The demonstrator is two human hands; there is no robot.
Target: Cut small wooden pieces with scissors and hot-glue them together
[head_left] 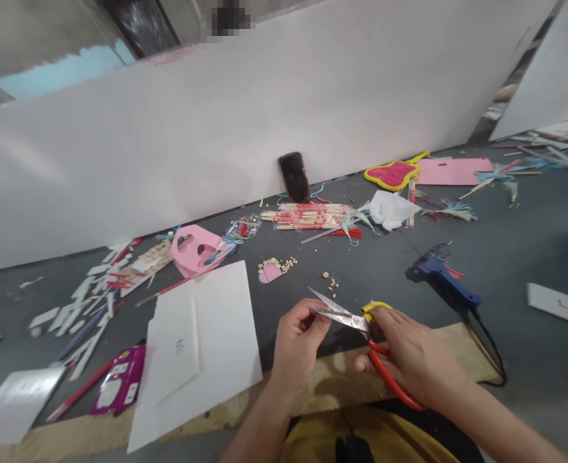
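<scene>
Parted scissors (346,318) with red and yellow handles are gripped in my right hand (416,350). Their blades point left, towards my left hand (301,341). The thumb and fingertips of that hand are pinched together right at the blades; whatever they hold is too small or hidden to make out. Just beyond the blades lie some tiny wooden pieces (333,283). More of these pieces surround a small pink card (271,272) farther back on the dark table (284,247).
A blue glue gun (445,276) with a black cord lies at right. White sheets (230,328) and a purple packet (120,379) are at left. Bundled sticks (308,217), a phone (295,177) and a pink cutout (192,247) line the back, before a white partition (192,128).
</scene>
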